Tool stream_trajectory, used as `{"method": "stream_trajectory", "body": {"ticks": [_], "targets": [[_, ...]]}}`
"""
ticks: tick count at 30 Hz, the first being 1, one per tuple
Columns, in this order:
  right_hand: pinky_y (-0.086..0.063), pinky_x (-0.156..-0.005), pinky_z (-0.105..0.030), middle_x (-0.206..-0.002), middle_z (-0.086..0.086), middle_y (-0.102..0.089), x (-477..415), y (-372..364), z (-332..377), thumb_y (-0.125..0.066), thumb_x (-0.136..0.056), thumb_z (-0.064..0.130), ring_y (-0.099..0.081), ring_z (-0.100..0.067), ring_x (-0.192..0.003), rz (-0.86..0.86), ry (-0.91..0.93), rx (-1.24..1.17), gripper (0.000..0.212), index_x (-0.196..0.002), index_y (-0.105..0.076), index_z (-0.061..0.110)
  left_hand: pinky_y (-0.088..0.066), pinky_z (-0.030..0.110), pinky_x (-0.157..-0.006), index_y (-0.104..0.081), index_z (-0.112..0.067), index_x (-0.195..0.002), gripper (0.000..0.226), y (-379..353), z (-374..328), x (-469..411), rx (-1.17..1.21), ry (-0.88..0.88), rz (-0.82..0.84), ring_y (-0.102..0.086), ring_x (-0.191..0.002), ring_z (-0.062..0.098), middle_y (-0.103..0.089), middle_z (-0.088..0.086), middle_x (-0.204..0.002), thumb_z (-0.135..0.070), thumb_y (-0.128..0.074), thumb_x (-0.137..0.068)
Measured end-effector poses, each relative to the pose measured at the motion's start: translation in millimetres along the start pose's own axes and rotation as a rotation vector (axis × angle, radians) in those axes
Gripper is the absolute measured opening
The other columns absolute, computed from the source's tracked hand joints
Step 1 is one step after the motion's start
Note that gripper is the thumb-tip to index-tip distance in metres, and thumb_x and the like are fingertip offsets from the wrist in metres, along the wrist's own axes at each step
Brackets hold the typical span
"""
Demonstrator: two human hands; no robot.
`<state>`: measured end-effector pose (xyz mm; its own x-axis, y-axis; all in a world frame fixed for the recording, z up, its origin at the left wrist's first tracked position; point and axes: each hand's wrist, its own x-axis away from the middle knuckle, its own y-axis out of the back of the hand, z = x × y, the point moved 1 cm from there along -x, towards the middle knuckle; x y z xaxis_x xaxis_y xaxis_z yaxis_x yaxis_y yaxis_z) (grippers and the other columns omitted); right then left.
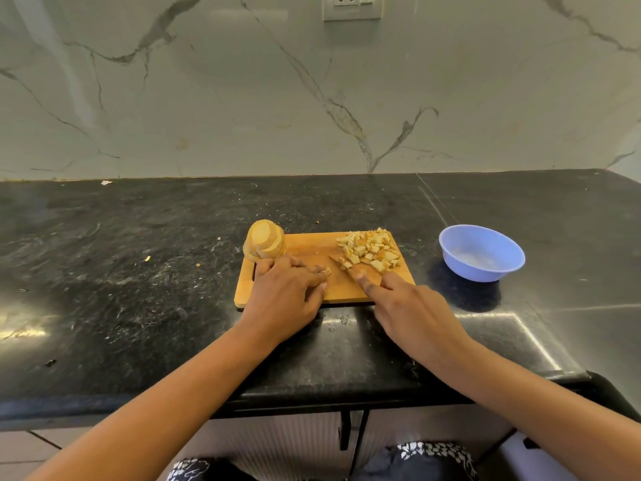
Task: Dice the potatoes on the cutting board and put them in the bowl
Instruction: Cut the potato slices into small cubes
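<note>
From the head camera I saw the cutting board (312, 251) lying straight ahead of me on the dark surface (138, 272). My left hand (288, 289) rested on its near left part, fingers curled down onto a small potato piece (326, 271) and pinning it. My right hand (409, 307) gripped the knife (341, 263), forefinger stretched along the spine. The blade pointed away and leftward, just right of that piece, so I judged the next cut was the right hand's.

A stack of slices (264, 243) stood at the far left corner, and the diced pile (369, 249) covered the far right. The bowl (478, 272) sat apart to the right of the board, nearer my right hand.

The handle was hidden under my palm. I could not tell whether the blade's edge touched the wood.
</note>
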<state>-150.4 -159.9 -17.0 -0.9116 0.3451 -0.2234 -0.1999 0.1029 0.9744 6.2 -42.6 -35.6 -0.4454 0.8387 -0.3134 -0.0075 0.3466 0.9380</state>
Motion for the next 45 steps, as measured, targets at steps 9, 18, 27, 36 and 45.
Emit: {"method": "stream_trajectory", "body": {"ticks": [9,18,27,36,45], "targets": [[-0.042,-0.066,-0.024,-0.096,0.002,-0.068,6,6,-13,-0.045,-0.098,0.022,-0.052,-0.005,-0.069,-0.021,-0.048,-0.396,0.044,-0.142,-0.041,0.028,-0.015,0.038,-0.102,-0.03,-0.035,-0.146,0.075,-5,-10,-3,-0.085,-0.071,0.139,-0.022,-0.138,0.009,-0.029,-0.016,-0.153,-0.063,0.001,-0.084],[-0.038,-0.059,-0.027,-0.082,0.002,-0.059,5,7,-6,-0.039,-0.098,0.024,-0.05,-0.012,-0.071,0.0,-0.007,-0.267,0.049,-0.146,-0.033,0.028,-0.016,0.035,-0.094,-0.027,-0.041,-0.146,0.078,-3,-15,-3,-0.131,-0.157,0.126,-0.026,-0.136,0.009,-0.024,-0.022,-0.153,-0.062,0.009,-0.081],[-0.039,-0.062,-0.028,-0.079,0.004,-0.055,31,22,-17,-0.043,-0.096,0.024,-0.048,-0.011,-0.068,-0.007,-0.005,-0.236,0.049,-0.144,-0.036,0.031,-0.014,0.035,-0.095,-0.026,-0.038,-0.147,0.08,-4,-16,-4,-0.16,-0.148,0.108,-0.028,-0.136,0.01,-0.025,-0.02,-0.153,-0.062,0.01,-0.08],[-0.001,-0.039,-0.014,-0.068,0.0,-0.056,26,15,-21,-0.081,-0.066,0.014,-0.021,-0.011,-0.04,-0.206,0.067,0.1,0.054,-0.119,-0.067,0.013,-0.018,0.031,-0.089,-0.057,-0.036,-0.127,0.071,-1,-8,-2,-0.042,-0.12,0.014,-0.045,-0.12,0.006,-0.056,-0.021,-0.131,-0.061,-0.006,-0.085],[-0.01,-0.034,-0.014,-0.073,0.0,-0.059,20,-3,-11,-0.082,-0.068,0.018,-0.031,-0.008,-0.039,-0.158,0.104,0.005,0.054,-0.119,-0.065,0.012,-0.026,0.034,-0.085,-0.068,-0.032,-0.112,0.045,0,1,-2,-0.021,-0.044,-0.064,-0.055,-0.108,0.009,-0.066,-0.016,-0.116,-0.048,-0.034,-0.088]]}}
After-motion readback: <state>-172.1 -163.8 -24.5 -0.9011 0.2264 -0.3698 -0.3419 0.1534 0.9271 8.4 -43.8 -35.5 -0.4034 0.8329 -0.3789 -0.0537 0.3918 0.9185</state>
